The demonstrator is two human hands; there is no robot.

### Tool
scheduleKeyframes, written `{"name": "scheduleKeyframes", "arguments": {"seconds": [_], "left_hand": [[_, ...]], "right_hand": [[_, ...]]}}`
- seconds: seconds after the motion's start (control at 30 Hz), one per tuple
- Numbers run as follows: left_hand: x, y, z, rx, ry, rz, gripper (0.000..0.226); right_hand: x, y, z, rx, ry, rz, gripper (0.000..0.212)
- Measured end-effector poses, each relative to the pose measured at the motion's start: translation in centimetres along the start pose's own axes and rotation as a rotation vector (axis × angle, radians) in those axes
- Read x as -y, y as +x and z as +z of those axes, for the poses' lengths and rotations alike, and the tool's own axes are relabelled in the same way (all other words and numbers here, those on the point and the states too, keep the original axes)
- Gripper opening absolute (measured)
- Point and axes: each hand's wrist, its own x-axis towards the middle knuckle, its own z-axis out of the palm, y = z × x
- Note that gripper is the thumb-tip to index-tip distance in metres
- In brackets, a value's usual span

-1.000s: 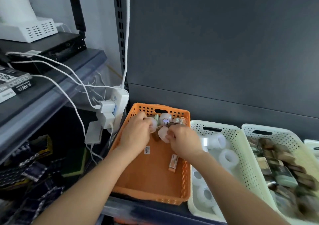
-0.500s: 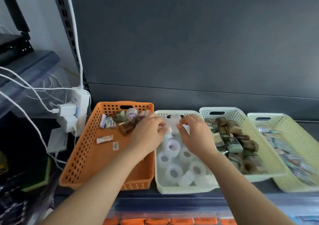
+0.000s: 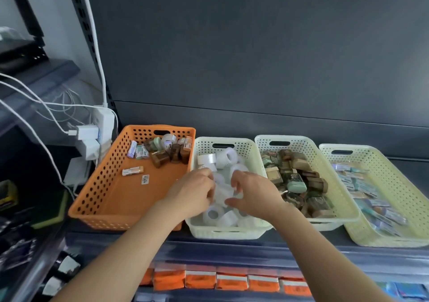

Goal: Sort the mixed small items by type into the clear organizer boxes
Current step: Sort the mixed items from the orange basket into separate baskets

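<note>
**Both hands among the tape rolls in the white basket**

The tape rolls are small rings, white to clear, with open cores. They lie heaped in the white basket, some on end and some on their sides. The left hand and the right hand reach into the middle of that basket. Their fingers curl down among the rolls, and the right thumb points toward the left hand. Blur there hides whether either hand pinches a roll or only touches the heap.

Just to the left, the orange basket holds mixed items at its far end: little brown boxes, a mint piece, a roll and small packets. To the right, a cream basket is full of brown and mint pieces. Beyond it, a yellow-green basket holds flat pale packets.

All four stand in a row on a dark shelf against a dark grey back panel. At the left, white chargers and cables hang beside the upright. Orange packs line the level below.
</note>
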Motion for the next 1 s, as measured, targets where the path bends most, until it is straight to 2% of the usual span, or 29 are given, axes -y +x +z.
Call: {"name": "scheduleKeyframes", "arguments": {"seconds": [0.07,0.17,0.27,0.33,0.43,0.5,0.63,0.77,1.0], "left_hand": [[-0.1,-0.4,-0.1,-0.032,0.032,-0.007,0.006],[-0.1,-0.8,-0.6,-0.140,0.132,0.014,0.004],[0.7,-0.8,-1.0,-0.193,0.206,0.008,0.019],[1.2,-0.8,-1.0,-0.182,0.222,0.009,0.024],[2.6,-0.4,-0.9,-0.169,0.184,0.055,0.035],[4.0,-0.2,-1.0,-0.178,0.114,0.051,0.037],[7.7,0.4,-1.9,-0.283,0.003,-0.051,0.033],[11.8,1.2,-2.0,-0.227,0.063,-0.189,0.032],[16.6,3.6,-0.2,-0.090,0.105,-0.303,0.043]], "right_hand": [[0.1,0.0,0.2,0.058,0.012,0.007,0.053],[-0.1,0.8,0.2,0.168,-0.074,0.028,0.053],[0.3,1.7,0.6,0.216,-0.079,0.046,0.053],[0.8,2.4,0.7,0.183,-0.040,0.050,0.049],[2.2,3.8,0.7,0.100,0.021,0.057,0.025],[3.1,4.9,0.6,0.009,0.035,0.076,0.018],[5.0,7.6,0.5,-0.154,0.071,0.051,0.026],[7.4,10.8,0.7,-0.219,-0.006,-0.108,0.020],[10.1,16.8,2.9,-0.070,-0.275,-0.148,0.040]]}}
